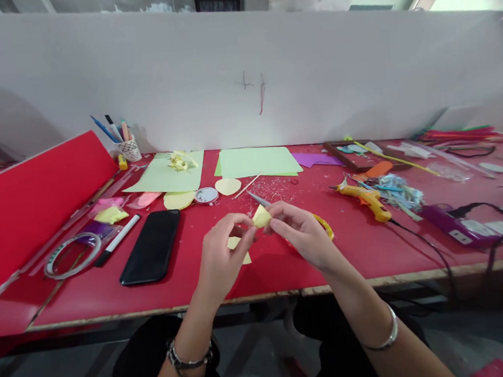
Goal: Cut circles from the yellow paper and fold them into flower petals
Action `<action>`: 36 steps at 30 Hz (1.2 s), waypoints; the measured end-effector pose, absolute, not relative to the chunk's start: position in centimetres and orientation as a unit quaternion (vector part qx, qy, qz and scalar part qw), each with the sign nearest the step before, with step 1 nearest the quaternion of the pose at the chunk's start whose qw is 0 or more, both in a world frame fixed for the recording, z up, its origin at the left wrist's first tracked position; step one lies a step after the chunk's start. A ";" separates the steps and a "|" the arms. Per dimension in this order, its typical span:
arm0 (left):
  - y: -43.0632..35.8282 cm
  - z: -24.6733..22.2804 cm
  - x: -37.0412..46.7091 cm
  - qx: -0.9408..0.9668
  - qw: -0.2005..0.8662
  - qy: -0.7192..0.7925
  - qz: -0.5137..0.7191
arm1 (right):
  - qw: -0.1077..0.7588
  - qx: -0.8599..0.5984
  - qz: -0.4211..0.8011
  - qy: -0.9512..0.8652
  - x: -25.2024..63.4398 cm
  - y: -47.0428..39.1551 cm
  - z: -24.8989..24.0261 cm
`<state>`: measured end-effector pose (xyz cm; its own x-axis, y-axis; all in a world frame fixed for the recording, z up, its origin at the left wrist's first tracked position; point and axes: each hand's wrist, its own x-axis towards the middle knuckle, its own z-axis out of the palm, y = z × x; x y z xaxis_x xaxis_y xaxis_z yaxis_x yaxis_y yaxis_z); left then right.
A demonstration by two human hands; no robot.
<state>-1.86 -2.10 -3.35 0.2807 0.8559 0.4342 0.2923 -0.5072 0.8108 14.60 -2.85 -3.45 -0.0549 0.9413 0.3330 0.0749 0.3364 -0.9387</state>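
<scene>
Between my hands, above the red tabletop, is a small folded piece of pale yellow paper [261,216]. My left hand [225,246] pinches its left edge between thumb and finger. From the other side, my right hand [301,231] pinches its right edge. Another pale yellow paper piece [245,258] lies on the table, partly covered by my left hand. Scissors with yellow handles [325,227] lie behind my right hand, which hides their middle; the blade tip [256,198] points up and left.
A black phone [151,247] lies left, with a white marker [117,241] and a tape roll [73,256] beyond it. Green paper sheets [260,161] and yellow paper circles [228,186] lie farther back. At right are a yellow glue gun [367,200] with its cord and a purple power strip [457,226].
</scene>
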 end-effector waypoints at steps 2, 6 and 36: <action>-2.0 -3.4 -1.9 0.750 0.282 0.407 0.438 | 0.535 -0.425 0.398 -0.612 14.8 -2.7 -3.5; -1.8 -3.3 -2.0 0.761 0.263 0.416 0.421 | 0.524 -0.427 0.379 -0.632 15.1 -2.4 -3.4; -1.2 -4.3 -1.0 0.669 0.492 0.416 0.370 | 0.495 -0.469 0.375 -0.628 16.3 -3.8 -5.8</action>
<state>-0.97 -1.15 -4.28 0.3800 0.9209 0.0867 0.1926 -0.1705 0.9664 16.29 -3.75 -5.83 -0.0703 0.9602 0.2705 0.2182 0.2794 -0.9350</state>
